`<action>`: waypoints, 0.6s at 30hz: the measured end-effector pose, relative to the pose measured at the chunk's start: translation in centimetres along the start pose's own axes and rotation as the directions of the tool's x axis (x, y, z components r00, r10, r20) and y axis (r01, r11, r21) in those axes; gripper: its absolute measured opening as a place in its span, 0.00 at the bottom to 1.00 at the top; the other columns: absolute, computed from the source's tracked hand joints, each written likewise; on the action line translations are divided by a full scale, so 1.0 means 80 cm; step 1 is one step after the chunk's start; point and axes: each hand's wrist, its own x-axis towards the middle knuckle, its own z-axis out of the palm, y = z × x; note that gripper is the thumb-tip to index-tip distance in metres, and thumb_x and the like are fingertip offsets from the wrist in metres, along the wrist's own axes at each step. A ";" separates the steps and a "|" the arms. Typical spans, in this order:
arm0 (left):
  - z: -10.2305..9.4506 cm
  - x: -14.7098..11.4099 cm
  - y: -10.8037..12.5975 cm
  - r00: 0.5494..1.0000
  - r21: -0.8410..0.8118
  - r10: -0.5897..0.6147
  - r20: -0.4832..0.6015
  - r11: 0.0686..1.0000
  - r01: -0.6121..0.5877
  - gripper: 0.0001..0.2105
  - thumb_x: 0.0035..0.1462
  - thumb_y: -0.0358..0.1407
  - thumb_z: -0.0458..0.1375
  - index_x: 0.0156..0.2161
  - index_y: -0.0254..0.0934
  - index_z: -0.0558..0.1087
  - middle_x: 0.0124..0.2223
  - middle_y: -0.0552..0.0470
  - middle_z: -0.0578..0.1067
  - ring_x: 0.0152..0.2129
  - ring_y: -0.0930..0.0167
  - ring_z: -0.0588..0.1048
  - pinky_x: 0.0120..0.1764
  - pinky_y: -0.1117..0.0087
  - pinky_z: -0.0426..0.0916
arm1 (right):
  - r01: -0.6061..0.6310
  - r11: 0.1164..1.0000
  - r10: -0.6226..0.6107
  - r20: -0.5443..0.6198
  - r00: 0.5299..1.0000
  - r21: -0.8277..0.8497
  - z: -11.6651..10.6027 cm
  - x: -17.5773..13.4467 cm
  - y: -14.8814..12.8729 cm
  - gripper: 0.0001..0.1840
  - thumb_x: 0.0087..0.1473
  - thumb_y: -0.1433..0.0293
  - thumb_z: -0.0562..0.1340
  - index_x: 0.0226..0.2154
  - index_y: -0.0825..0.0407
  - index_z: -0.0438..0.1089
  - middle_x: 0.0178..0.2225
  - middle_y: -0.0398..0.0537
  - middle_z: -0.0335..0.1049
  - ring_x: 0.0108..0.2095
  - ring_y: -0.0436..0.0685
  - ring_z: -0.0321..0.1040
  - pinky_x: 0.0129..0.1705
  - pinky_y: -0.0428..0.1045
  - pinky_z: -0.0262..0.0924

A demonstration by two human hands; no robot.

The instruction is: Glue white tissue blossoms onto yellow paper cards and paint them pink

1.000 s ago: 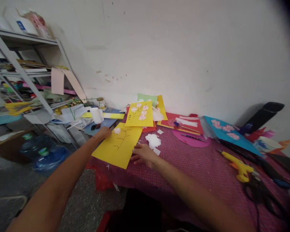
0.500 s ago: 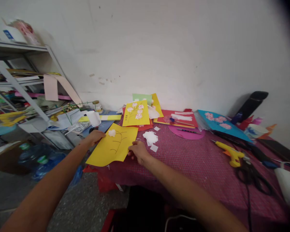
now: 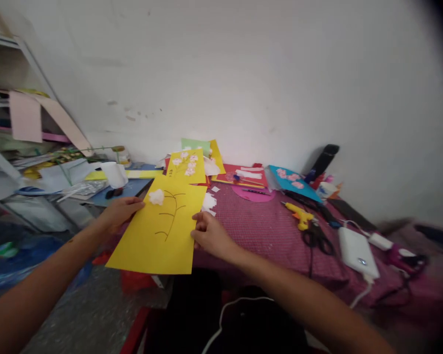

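Between my hands is a sheet of yellow paper, tilted up over the table's front edge. It bears dark drawn branches and one white paper flower near its upper left. My left hand pinches the sheet's left edge, while my right hand grips the right edge between thumb and fingers. Partly hidden behind the sheet lies a pile of white paper pieces. Farther back, a yellow card with pink-white flowers leans on other coloured sheets.
A red-checked cloth covers the table. To the right lie a yellow glue gun, black scissors, a white power bank and a blue flowered card. A white roll stands at left, near shelves.
My hands have lifted the yellow sheet off the table and closer to me, and it lies flatter in shape. The view has turned to the right.
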 end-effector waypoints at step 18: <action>0.325 0.032 0.037 0.861 0.168 0.375 0.344 0.877 -0.450 0.06 0.48 0.30 0.58 0.32 0.33 0.75 0.26 0.51 0.73 0.22 0.72 0.69 0.26 0.72 0.57 | -0.253 0.851 0.002 -0.478 0.878 -0.460 -0.264 -0.109 0.093 0.15 0.47 0.71 0.56 0.40 0.52 0.67 0.21 0.36 0.61 0.17 0.51 0.62 0.19 0.46 0.55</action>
